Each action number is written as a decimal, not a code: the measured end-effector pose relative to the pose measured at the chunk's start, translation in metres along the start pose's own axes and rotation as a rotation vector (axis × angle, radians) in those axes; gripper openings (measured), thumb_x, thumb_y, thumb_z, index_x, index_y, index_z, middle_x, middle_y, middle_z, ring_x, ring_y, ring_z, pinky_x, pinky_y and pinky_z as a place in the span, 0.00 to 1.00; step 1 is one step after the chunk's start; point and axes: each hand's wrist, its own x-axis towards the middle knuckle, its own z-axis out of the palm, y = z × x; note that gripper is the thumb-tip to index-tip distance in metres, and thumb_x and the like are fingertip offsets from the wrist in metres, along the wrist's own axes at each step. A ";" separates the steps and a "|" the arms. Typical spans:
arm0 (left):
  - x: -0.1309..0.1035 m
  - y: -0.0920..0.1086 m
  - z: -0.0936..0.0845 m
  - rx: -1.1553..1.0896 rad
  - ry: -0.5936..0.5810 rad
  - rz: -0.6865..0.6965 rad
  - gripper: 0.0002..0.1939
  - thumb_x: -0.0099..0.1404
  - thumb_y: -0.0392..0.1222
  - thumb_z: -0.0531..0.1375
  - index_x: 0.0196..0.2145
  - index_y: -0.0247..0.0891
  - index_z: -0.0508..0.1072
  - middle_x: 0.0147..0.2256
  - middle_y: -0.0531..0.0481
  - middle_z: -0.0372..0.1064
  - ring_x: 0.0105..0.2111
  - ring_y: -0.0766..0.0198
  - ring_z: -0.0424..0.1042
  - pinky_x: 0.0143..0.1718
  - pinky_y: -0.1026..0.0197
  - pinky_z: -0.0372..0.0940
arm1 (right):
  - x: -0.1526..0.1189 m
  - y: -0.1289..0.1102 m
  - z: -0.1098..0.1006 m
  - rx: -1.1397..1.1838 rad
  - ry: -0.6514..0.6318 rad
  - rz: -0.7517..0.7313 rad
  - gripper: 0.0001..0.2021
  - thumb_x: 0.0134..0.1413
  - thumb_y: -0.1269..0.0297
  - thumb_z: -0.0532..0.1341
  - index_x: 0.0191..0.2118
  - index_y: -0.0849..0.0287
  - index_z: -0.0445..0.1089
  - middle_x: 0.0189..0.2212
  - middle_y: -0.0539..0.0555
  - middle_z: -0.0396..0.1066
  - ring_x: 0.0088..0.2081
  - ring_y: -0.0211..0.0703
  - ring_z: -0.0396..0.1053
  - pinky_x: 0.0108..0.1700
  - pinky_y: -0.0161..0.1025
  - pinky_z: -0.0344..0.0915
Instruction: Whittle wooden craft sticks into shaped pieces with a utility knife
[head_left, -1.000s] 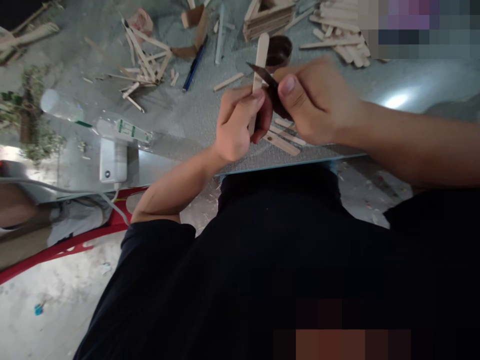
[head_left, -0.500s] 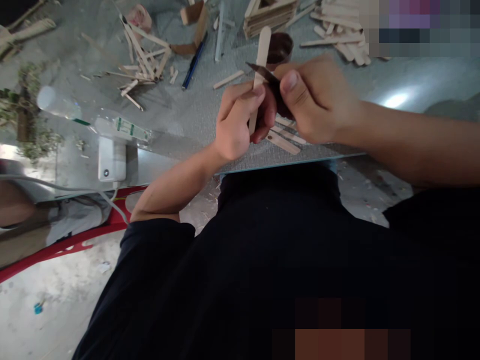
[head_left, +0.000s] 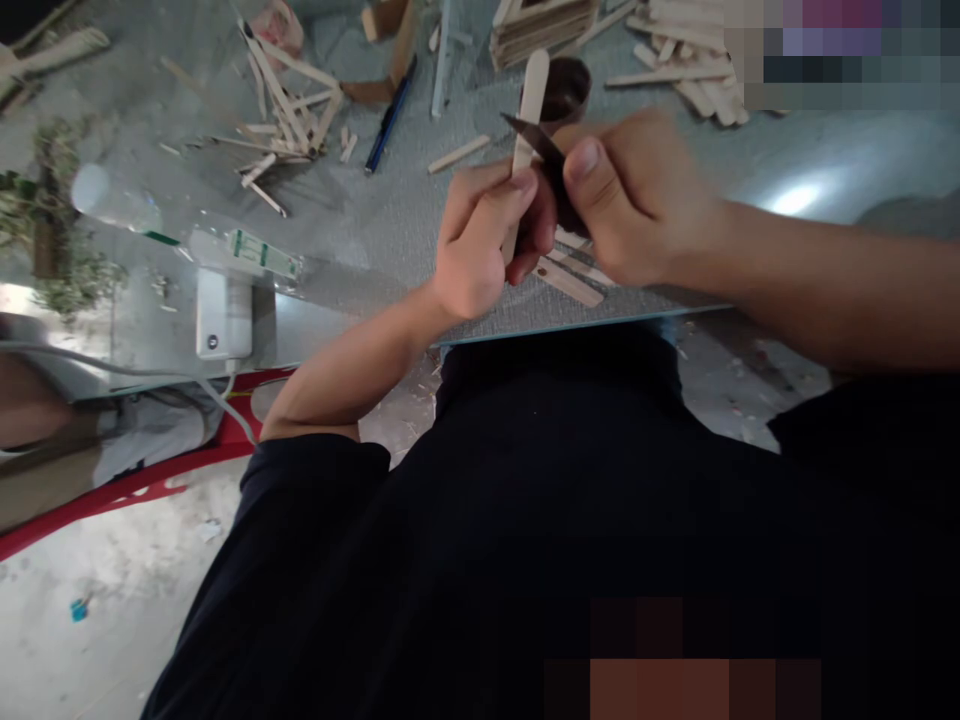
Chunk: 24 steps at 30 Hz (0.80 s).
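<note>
My left hand grips a flat wooden stick that points up and away from me, its rounded end free. Closed round a dark pointed blade, my right hand is just right of the left one. The blade's tip lies across the stick; whether its edge cuts into the wood cannot be made out. Beneath the hands, loose flat sticks lie near the table's front edge. Behind them is a round brown bowl, partly hidden by the stick and right hand.
A stacked stick frame and a stick pile stand at the back. Further left are a blue pen, a stick structure, a plastic bottle, a white power bank and a dried plant.
The blade's tip and the upper part of the stick have shifted slightly to the right. Both hands keep their hold.
</note>
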 end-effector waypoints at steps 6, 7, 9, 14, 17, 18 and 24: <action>0.000 -0.009 0.003 0.103 -0.008 0.344 0.29 0.86 0.49 0.49 0.25 0.39 0.65 0.16 0.60 0.52 0.13 0.73 0.52 0.20 0.70 0.49 | -0.002 0.004 -0.001 0.009 -0.032 0.079 0.33 0.80 0.35 0.49 0.28 0.55 0.66 0.25 0.54 0.67 0.27 0.44 0.60 0.32 0.46 0.50; 0.000 -0.009 0.002 0.133 0.013 0.391 0.30 0.86 0.48 0.47 0.25 0.39 0.64 0.16 0.60 0.50 0.13 0.73 0.52 0.21 0.70 0.49 | -0.003 0.004 -0.001 0.011 -0.033 0.079 0.32 0.80 0.36 0.50 0.29 0.55 0.66 0.24 0.53 0.66 0.26 0.43 0.59 0.32 0.46 0.49; 0.002 -0.007 0.000 0.196 0.045 0.450 0.32 0.87 0.49 0.44 0.23 0.39 0.63 0.17 0.58 0.50 0.14 0.72 0.53 0.23 0.69 0.50 | -0.003 0.006 -0.001 -0.006 -0.018 0.062 0.32 0.81 0.37 0.50 0.30 0.55 0.67 0.24 0.52 0.63 0.25 0.43 0.56 0.31 0.46 0.47; 0.004 0.000 -0.006 0.276 -0.017 0.288 0.33 0.85 0.50 0.52 0.19 0.42 0.61 0.16 0.55 0.55 0.16 0.68 0.55 0.24 0.61 0.52 | -0.002 0.007 -0.002 -0.049 -0.020 0.054 0.32 0.81 0.35 0.47 0.30 0.54 0.61 0.23 0.51 0.59 0.25 0.43 0.55 0.31 0.46 0.46; 0.002 0.006 -0.011 0.339 -0.039 0.158 0.29 0.85 0.43 0.53 0.22 0.42 0.67 0.16 0.55 0.57 0.17 0.67 0.54 0.26 0.58 0.54 | -0.002 0.007 -0.002 -0.054 -0.022 0.073 0.31 0.80 0.35 0.48 0.30 0.53 0.60 0.23 0.51 0.58 0.25 0.44 0.54 0.32 0.47 0.45; 0.001 0.007 -0.014 0.361 -0.064 0.115 0.25 0.84 0.42 0.55 0.25 0.42 0.71 0.17 0.55 0.59 0.18 0.66 0.55 0.27 0.57 0.54 | -0.003 0.007 -0.003 -0.045 -0.035 0.071 0.31 0.81 0.36 0.48 0.30 0.53 0.61 0.23 0.51 0.58 0.25 0.44 0.54 0.32 0.47 0.46; 0.009 -0.015 -0.023 0.246 0.049 0.049 0.23 0.79 0.56 0.64 0.26 0.48 0.71 0.17 0.54 0.56 0.24 0.60 0.60 0.29 0.56 0.57 | -0.004 0.013 0.000 -0.055 -0.015 0.014 0.31 0.84 0.40 0.45 0.31 0.56 0.59 0.25 0.51 0.59 0.26 0.40 0.55 0.33 0.44 0.45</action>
